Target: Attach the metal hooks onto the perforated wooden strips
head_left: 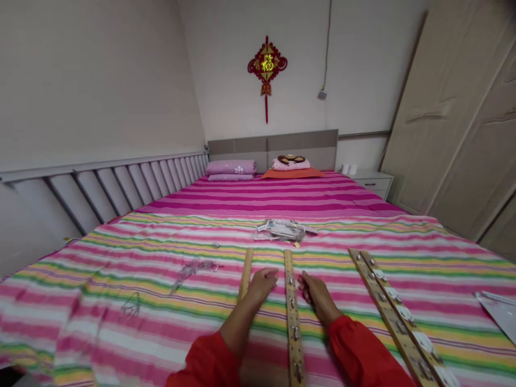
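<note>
A narrow wooden strip (293, 317) with small metal pieces along it lies lengthwise between my hands. My left hand (263, 283) is just left of its upper part, thumb and fingers pinched together. Whatever it may hold is too small to make out. On the strip's other side, my right hand (316, 292) has its fingers curled closed, with their contents hidden. A second wooden strip (245, 271) with holes lies left of my left hand, partly covered by that arm. To the right, two wooden strips (381, 293) lie side by side, bearing metal pieces and white round parts.
Everything lies on a striped bedsheet (193, 322). Clear plastic packets (282, 230) sit beyond the strips. A crumpled plastic bag (195, 267) and a thin tangled loop (131, 305) are at left. A white flat packet (497, 312) is at far right. Folded bedding (231, 167) rests near the headboard.
</note>
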A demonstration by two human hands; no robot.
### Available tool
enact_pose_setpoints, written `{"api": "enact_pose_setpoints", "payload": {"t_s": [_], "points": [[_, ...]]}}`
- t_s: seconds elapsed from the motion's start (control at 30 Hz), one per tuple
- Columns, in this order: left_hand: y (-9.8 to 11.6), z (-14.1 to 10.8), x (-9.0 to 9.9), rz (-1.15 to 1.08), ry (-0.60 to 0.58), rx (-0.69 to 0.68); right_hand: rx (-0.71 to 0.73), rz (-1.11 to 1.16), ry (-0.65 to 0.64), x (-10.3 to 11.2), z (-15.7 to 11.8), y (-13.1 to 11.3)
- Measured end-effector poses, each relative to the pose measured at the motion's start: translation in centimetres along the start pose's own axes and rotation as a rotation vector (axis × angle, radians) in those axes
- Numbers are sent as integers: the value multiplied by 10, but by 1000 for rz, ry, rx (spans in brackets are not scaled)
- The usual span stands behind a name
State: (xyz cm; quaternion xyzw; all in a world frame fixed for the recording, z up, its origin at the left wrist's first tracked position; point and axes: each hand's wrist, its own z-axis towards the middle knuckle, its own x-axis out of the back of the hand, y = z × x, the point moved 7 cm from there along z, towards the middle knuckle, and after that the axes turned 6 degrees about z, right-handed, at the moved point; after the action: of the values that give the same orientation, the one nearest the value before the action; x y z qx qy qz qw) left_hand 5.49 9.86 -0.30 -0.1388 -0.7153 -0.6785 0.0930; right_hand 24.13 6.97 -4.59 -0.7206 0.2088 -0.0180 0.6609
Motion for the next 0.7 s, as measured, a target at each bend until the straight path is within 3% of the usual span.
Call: {"api": "enact_pose_setpoints", "payload": {"t_s": [0.2, 0.33, 0.47, 0.6, 0.7], "points": [[-27, -11, 125, 121, 402, -34, 58, 68, -4, 10, -30, 13], [-49, -17, 182, 240, 598, -7, 60, 77, -3, 9, -29, 19], [-57, -14, 199, 373, 671, 6, 56, 93, -8, 8, -27, 19], [-54, -7, 196, 626, 717, 33, 66, 107, -9, 8, -30, 16], [-56, -3, 195, 660, 741, 41, 73, 102, -10, 7, -31, 15]]}}
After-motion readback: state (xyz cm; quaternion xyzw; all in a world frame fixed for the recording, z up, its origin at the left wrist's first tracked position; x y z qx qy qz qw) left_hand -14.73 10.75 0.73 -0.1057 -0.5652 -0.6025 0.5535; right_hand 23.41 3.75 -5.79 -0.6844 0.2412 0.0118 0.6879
